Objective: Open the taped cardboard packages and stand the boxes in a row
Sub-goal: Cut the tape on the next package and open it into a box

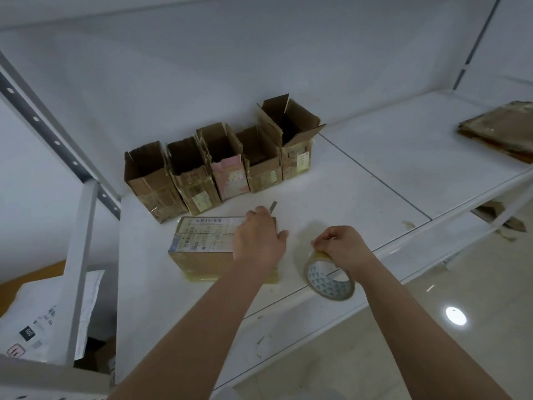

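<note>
A: Logging hands first. Left hand (256,238), centre of frame, lies on the right end of the taped package (207,243), fingers curled over its far edge; a thin grey blade (272,205) sticks up past the fingertips, grip unclear.

B: Right hand (339,245)?

A: Lower right of centre, thumb and fingers pinching the top of a tape roll (328,280) standing on edge on the white shelf (360,180).

B: Boxes?

A: 5 opened boxes (222,160) upright in a row, above the package, touching side to side.
</note>
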Available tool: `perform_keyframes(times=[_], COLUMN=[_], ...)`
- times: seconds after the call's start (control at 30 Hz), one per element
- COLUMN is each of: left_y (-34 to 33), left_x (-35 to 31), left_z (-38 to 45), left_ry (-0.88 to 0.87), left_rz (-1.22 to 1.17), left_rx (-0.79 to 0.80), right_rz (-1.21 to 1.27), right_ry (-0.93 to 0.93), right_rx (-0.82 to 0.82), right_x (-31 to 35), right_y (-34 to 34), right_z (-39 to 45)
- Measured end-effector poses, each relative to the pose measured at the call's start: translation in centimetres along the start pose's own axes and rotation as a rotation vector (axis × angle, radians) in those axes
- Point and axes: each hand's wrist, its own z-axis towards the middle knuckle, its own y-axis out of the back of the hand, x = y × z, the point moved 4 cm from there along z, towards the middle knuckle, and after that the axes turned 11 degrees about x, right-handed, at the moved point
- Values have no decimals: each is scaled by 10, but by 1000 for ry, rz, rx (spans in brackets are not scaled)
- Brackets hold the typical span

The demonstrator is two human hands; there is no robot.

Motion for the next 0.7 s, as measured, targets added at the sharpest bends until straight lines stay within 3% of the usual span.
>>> perform_keyframes(times=[0.2,0.37,0.5,0.63,0.7], left_y=[-9,-5,-2,2,7], left_x=[-9,-5,14,42,56], left_z=[1,-4,-10,-22,-25], left_ry=[43,-21,-248,-587,-656], left_rz=[129,77,25,-18,-40], left_rx=[-73,-55,3,175,243], right_rz=[28,50,40,53,24], right_ry=[19,98,100,114,121], right_rx=[-140,-200,-152,-82,-17], right_x=[1,16,18,25,33], right_y=[17,20,25,20,12], right_z=[-3,-10,-15,-20,-23])
